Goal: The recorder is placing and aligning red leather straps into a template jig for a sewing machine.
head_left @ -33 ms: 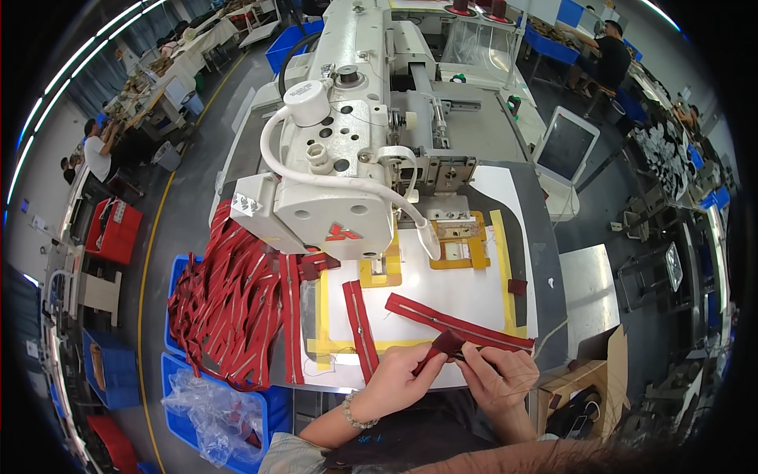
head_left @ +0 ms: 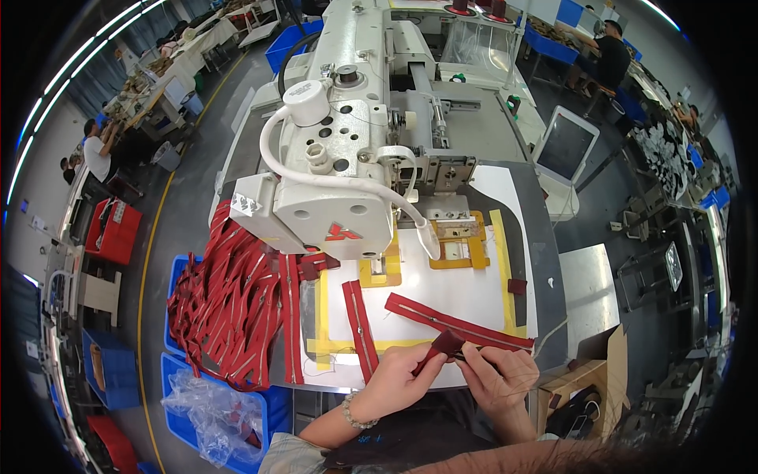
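Near the table's front edge, my left hand (head_left: 401,376) is closed on a dark red fabric piece (head_left: 448,342), whose folded end sticks up between the hands. My right hand (head_left: 497,381) meets it with pinched fingers; something dark and thin shows there, too small and covered to name. Just beyond the hands a red zipper (head_left: 442,319) with metal teeth lies slantwise on the white sheet. Another red zipper (head_left: 359,325) lies left of it, pointing toward my left hand. A big heap of red zippers (head_left: 233,304) hangs over the table's left side.
A white sewing machine head (head_left: 339,197) stands over the table, with yellow-edged clamp frames (head_left: 459,251) beneath. Blue bins (head_left: 180,411) sit low at the left, one holding clear plastic. At the right are an open cardboard box (head_left: 584,383) and a screen (head_left: 567,138).
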{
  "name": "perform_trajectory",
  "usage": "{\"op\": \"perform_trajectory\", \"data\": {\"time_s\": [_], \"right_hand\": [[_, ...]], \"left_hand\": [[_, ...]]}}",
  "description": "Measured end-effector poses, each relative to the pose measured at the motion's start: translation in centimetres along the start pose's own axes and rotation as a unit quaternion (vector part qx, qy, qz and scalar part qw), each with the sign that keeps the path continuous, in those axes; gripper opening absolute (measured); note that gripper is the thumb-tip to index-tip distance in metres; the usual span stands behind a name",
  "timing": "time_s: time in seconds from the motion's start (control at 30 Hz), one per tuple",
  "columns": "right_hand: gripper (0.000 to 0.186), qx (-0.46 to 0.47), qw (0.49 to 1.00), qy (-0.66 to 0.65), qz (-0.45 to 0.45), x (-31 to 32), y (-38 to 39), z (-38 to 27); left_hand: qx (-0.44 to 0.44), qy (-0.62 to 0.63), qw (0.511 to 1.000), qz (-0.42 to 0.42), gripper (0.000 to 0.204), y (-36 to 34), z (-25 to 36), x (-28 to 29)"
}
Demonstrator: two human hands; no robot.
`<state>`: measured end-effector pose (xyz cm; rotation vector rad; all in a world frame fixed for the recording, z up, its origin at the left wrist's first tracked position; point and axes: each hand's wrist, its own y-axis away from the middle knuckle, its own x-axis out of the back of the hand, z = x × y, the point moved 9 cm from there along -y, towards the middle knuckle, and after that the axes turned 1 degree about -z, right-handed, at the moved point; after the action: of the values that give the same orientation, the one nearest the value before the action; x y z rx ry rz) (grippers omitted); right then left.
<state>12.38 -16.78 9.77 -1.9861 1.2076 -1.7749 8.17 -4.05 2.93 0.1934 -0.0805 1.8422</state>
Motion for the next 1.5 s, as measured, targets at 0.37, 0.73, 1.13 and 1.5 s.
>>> {"op": "perform_trajectory", "data": {"time_s": [0.37, 0.73, 1.13, 1.5], "right_hand": [[0.031, -0.043, 0.999, -0.011, 0.020, 1.6, -0.4, 1.9], [0.033, -0.002, 0.999, -0.028, -0.041, 0.5, -0.6, 0.5], [0.035, -0.018, 0.998, -0.049, -0.030, 0.6, -0.7, 0.5], [0.034, -0.017, 1.000, -0.002, -0.014, 0.1, -1.0, 0.1]], "left_hand": [[0.024, 0.016, 0.999, -0.027, 0.013, 0.5, -1.1, -0.7], [-0.015, -0.005, 1.000, -0.003, 0.013, 0.4, -0.6, 0.0], [0.005, -0.019, 1.000, -0.014, 0.014, 0.4, -0.2, 0.0], [0.006, -0.043, 0.998, -0.043, 0.021, 0.4, 0.1, -0.4]]}}
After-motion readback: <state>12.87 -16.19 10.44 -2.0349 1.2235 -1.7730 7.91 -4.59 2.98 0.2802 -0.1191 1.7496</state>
